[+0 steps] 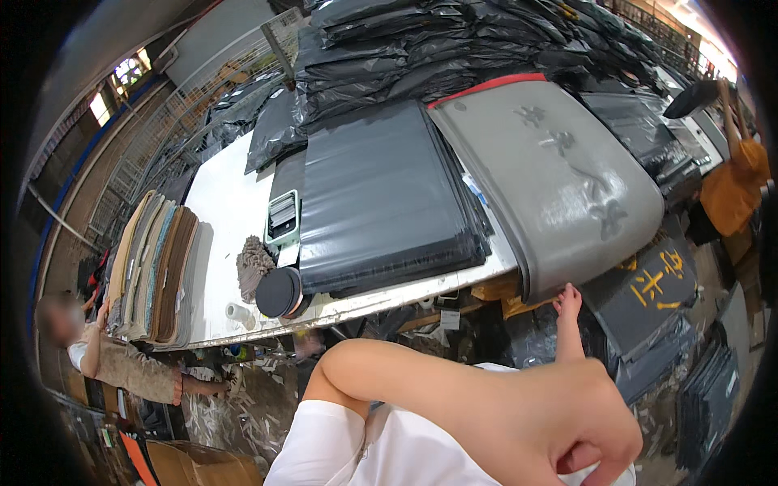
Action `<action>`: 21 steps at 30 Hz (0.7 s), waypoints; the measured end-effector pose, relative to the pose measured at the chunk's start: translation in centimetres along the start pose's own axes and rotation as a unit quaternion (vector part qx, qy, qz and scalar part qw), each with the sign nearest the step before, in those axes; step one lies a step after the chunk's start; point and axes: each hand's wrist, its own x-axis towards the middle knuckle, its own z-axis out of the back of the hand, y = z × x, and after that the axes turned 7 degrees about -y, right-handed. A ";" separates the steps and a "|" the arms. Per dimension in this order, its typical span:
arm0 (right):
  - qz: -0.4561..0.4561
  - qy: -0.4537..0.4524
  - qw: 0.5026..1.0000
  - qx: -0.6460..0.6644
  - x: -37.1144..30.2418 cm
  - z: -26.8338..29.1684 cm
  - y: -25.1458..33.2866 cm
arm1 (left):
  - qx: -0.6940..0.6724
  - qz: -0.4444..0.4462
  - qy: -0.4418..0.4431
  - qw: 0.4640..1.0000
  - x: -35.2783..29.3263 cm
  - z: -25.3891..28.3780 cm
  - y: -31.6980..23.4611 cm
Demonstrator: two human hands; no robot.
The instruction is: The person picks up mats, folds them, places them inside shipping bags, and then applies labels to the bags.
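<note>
White table (231, 190) behind, left hand (598, 429) curled in, right hand (569, 304) by grey mat (579, 182), grips unclear

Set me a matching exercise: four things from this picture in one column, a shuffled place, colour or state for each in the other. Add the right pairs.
Things:
1. Grey mat
2. Disc
3. Tray
4. Row of mats

Places and colours:
A. Pale green rim
B. Left end of the white table
C. Red along its far edge
D. Round and black, at the table's near edge

Right pairs: 1-C, 2-D, 3-A, 4-B
</note>
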 end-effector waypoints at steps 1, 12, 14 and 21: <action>-0.035 0.011 0.999 0.034 1.5 -0.1 0.4 | 0.070 -0.035 0.025 0.997 0.4 0.5 0.7; -0.159 0.073 0.955 0.241 3.6 2.6 0.2 | 0.584 0.179 0.038 0.791 0.2 17.4 17.7; -0.069 0.133 0.928 0.340 -0.1 4.6 5.6 | 0.626 0.206 0.047 0.751 -0.6 20.5 20.6; 0.065 -0.022 0.941 0.330 -10.4 9.8 18.2 | 0.731 0.067 -0.098 0.672 0.9 25.3 25.1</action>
